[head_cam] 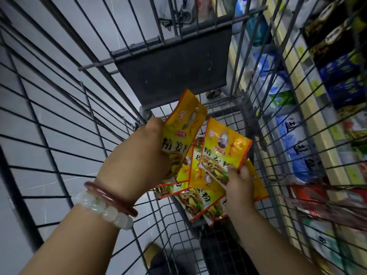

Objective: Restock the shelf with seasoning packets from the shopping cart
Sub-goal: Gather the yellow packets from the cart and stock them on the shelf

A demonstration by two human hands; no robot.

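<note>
Packets of yellow ginger-powder seasoning fill both my hands, down inside the wire shopping cart (59, 116). My left hand (137, 155) grips one packet (179, 124) by its left edge, thumb curled over the front, so the packet stands up and leans toward the far end of the cart. My right hand (239, 187) pinches a second packet (224, 149) at its near right corner, just to the right of the first one, the two packets nearly touching. More seasoning packets (196, 199) lie in a loose heap on the cart floor, below and between my hands, partly hidden by them. On my left wrist sit a red bangle (111, 197) and a pale bead bracelet (103, 209). The dark child-seat flap (174, 66) hangs at the far end of the cart. To the right, beyond the cart's wire side, the store shelf (309, 116) holds blue and white bags and dark boxes, blurred
</note>
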